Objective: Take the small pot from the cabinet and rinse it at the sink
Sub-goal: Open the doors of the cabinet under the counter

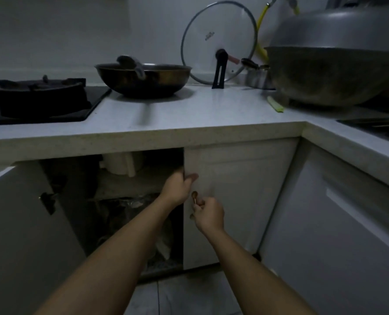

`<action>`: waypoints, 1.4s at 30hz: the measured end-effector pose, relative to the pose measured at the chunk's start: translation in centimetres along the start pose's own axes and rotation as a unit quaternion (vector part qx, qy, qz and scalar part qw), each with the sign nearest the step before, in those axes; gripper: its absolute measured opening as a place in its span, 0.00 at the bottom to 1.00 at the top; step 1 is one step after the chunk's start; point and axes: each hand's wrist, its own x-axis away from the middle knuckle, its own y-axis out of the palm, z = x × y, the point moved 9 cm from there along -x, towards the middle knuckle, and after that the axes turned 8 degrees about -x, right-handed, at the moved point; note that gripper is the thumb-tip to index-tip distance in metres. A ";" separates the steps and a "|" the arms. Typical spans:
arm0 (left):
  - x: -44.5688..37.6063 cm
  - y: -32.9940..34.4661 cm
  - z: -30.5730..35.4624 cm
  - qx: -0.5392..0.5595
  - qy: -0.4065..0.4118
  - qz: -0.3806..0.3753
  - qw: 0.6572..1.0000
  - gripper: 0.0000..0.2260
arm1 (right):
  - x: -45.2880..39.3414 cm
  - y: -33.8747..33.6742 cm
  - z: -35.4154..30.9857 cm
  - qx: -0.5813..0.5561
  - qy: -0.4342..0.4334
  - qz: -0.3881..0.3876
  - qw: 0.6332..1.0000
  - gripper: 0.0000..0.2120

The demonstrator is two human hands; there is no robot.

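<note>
Under the counter the cabinet's left door (18,223) hangs open and its dark inside (130,212) shows. A white container (120,163) stands on the upper shelf, with crumpled bags below. I see no small pot in there. My left hand (180,186) grips the left edge of the closed right door (239,189), fingers curled behind it. My right hand (208,213) pinches that door's small brass knob (194,196). The sink's edge (371,125) shows at the far right.
On the counter (189,114) sit a dark wok (143,79), a glass lid (218,42) leaning on the wall, and a big metal basin (334,73) at the right. A gas hob (36,98) lies at the left. White cabinet fronts (336,223) close the right corner.
</note>
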 end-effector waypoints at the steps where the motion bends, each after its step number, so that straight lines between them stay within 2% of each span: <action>1: 0.2 0.0 0.0 0.001 0.003 -0.002 1.000 0.18 | 0.3 -0.2 -0.1 0.004 -0.009 -0.004 1.000 0.08; 6: 3.6 -0.2 1.7 -0.028 0.063 -0.029 0.997 0.13 | 3.1 -2.2 1.0 0.019 -0.037 -0.041 0.998 0.07; 9: 6.8 0.9 3.5 -0.022 0.090 -0.085 0.992 0.12 | 5.7 -4.4 2.8 0.026 -0.043 -0.051 0.997 0.06; 14: 10.7 4.0 6.5 -0.005 0.076 -0.158 0.985 0.06 | 10.5 -8.5 6.4 0.001 -0.023 -0.007 1.000 0.04; 17: 12.9 6.4 8.5 -0.017 0.074 -0.202 0.976 0.12 | 13.3 -11.5 8.1 -0.027 -0.002 0.032 0.999 0.05; 19: 14.6 8.4 10.8 -0.083 0.105 -0.211 0.968 0.15 | 14.7 -13.6 9.5 -0.041 0.022 0.037 0.998 0.09; 20: 15.3 9.4 12.1 -0.158 0.139 -0.197 0.958 0.19 | 15.3 -14.8 10.2 -0.047 0.031 0.036 0.998 0.12; 22: 16.5 11.5 14.9 -0.288 0.202 -0.158 0.922 0.23 | 16.2 -17.2 11.4 -0.043 0.044 0.031 0.998 0.19; 24: 17.6 14.1 17.0 -0.298 0.227 -0.166 0.912 0.19 | 16.8 -19.1 12.8 -0.038 0.070 0.012 0.997 0.27; 26: 18.6 16.1 18.6 -0.287 0.230 -0.174 0.913 0.19 | 17.3 -20.9 14.0 -0.051 0.091 0.014 0.994 0.31; 29: 19.4 17.6 20.6 -0.296 0.236 -0.153 0.913 0.19 | 17.5 -23.3 14.7 -0.066 0.084 0.071 0.992 0.28; 32: 19.7 18.7 21.8 -0.293 0.236 -0.152 0.914 0.18 | 17.8 -24.4 14.5 -0.051 0.084 0.078 0.992 0.21; 36: 20.3 19.9 23.2 -0.280 0.253 -0.153 0.913 0.18 | 18.0 -26.1 14.6 0.063 0.074 0.105 0.990 0.04; 42: 20.2 22.1 24.3 -0.260 0.242 -0.163 0.920 0.17 | 18.0 -28.5 15.1 0.179 0.103 0.177 0.962 0.07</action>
